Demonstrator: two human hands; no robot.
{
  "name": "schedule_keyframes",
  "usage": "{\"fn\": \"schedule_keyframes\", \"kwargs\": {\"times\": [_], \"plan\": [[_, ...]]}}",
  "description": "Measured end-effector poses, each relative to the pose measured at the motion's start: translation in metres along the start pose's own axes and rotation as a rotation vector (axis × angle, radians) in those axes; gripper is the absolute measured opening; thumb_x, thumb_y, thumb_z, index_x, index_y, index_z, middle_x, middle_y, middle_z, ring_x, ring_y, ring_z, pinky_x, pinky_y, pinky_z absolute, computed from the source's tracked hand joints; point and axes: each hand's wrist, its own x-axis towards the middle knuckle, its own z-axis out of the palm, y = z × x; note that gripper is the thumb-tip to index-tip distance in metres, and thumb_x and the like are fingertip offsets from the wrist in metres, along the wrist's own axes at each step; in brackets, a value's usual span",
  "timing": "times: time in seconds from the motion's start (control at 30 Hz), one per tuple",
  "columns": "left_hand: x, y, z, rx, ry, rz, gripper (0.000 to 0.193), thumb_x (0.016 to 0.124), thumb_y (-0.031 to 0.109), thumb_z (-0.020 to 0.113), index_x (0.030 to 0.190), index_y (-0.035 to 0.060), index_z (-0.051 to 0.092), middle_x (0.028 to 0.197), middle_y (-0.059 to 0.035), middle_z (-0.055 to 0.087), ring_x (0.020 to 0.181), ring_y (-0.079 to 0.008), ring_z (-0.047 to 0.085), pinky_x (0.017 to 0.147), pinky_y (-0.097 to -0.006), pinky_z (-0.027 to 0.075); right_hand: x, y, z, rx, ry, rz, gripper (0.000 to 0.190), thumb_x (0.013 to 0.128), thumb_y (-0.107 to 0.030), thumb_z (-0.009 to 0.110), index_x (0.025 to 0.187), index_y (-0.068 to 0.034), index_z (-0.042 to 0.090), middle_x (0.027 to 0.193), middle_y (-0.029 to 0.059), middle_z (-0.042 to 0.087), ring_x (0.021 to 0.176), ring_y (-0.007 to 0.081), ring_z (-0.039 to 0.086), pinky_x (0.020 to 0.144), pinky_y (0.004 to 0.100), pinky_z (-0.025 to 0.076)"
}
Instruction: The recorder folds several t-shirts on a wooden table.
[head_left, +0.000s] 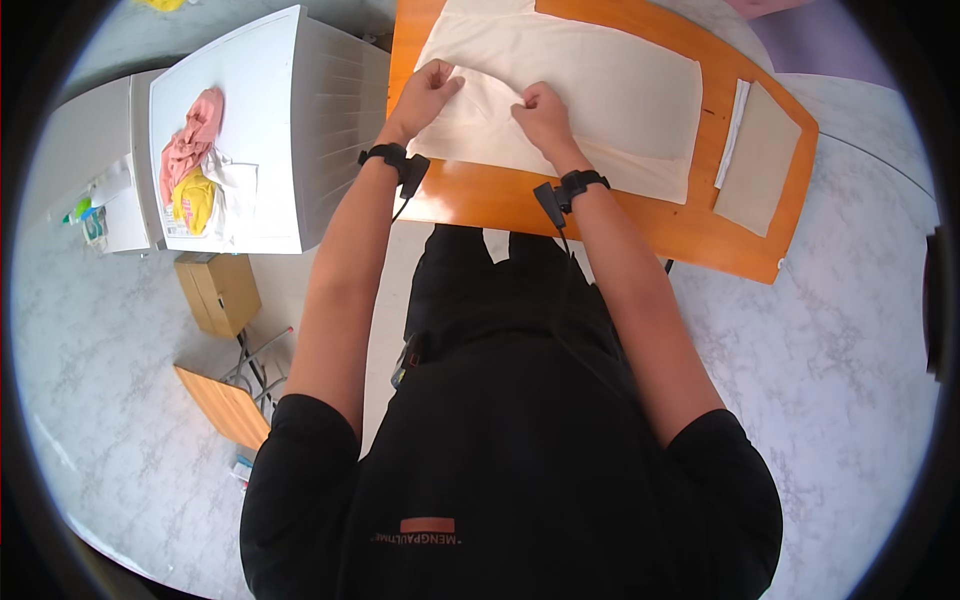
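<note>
A cream cloth (622, 90) lies spread over an orange-brown wooden table (637, 217). My left hand (429, 94) pinches the cloth near its left side between thumb and fingers. A short way to the right, my right hand (544, 116) grips the same cloth with curled fingers. Between the two hands a raised edge of the fabric runs in a slight curve, with soft wrinkles below it. Both wrists wear black straps with small devices and cables. Towards the table's right end rests a flat beige piece (761, 161), with a narrow white strip (733, 135) along its left edge.
Left of the table stands a white cabinet (270, 90) with pink (193, 135), yellow (193, 199) and white cloths on top. Below it are a cardboard box (217, 296) and a wooden-topped folding stool or small table (225, 405). Small bottles (91, 221) stand at the far left.
</note>
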Motion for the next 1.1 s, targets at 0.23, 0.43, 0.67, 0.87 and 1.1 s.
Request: {"fn": "schedule_keyframes", "kwargs": {"times": [0.23,0.43,0.67,0.87,1.1], "plan": [[-0.005,0.000,-0.003,0.471,0.280,-0.122,0.051,0.089,0.034,0.075,0.125,0.0015,0.061,0.106,-0.0177,0.072,0.101,-0.0333,0.070,0.090,-0.0401,0.054,-0.002,0.029,-0.024,-0.170,0.290,-0.174,0.022,0.083,-0.011,0.072,0.103,-0.004,0.068,0.092,0.0142,0.071,0.086,0.0300,0.069,0.078,0.0374,0.056],[-0.040,-0.007,0.000,0.647,0.148,-0.176,0.051,0.087,0.033,0.074,0.125,0.0012,0.061,0.111,-0.0199,0.072,0.106,-0.0361,0.069,0.094,-0.0431,0.054,-0.032,0.113,-0.178,-0.340,0.337,-0.120,0.017,0.087,-0.003,0.066,0.102,-0.008,0.071,0.100,0.0136,0.072,0.090,0.0320,0.071,0.080,0.0385,0.057],[-0.045,-0.016,0.004,0.756,0.107,-0.227,0.039,0.087,0.034,0.073,0.104,-0.0004,0.065,0.102,-0.0225,0.071,0.099,-0.0380,0.069,0.087,-0.0459,0.053,-0.043,0.163,-0.269,-0.766,0.112,-0.072,0.021,0.084,-0.008,0.072,0.104,-0.007,0.070,0.107,0.0142,0.068,0.093,0.0248,0.065,0.081,0.0370,0.054],[-0.064,-0.024,0.002,0.075,0.177,-0.119,0.016,0.099,0.016,0.069,0.100,0.0051,0.057,0.084,0.0023,0.060,0.078,-0.0067,0.053,0.071,-0.0245,0.047,-0.046,0.184,-0.274,-0.152,0.187,0.036,0.017,0.088,-0.014,0.074,0.099,-0.002,0.070,0.090,0.0100,0.072,0.084,0.0239,0.069,0.078,0.0348,0.054],[-0.061,-0.038,-0.002,0.151,0.270,-0.180,0.031,0.096,0.026,0.073,0.108,0.0000,0.061,0.095,-0.0033,0.066,0.088,-0.0116,0.061,0.080,-0.0264,0.051,-0.044,0.175,-0.254,-0.102,0.447,0.113,0.029,0.089,-0.016,0.075,0.111,0.000,0.068,0.099,0.0107,0.073,0.092,0.0220,0.070,0.083,0.0351,0.055]]}}
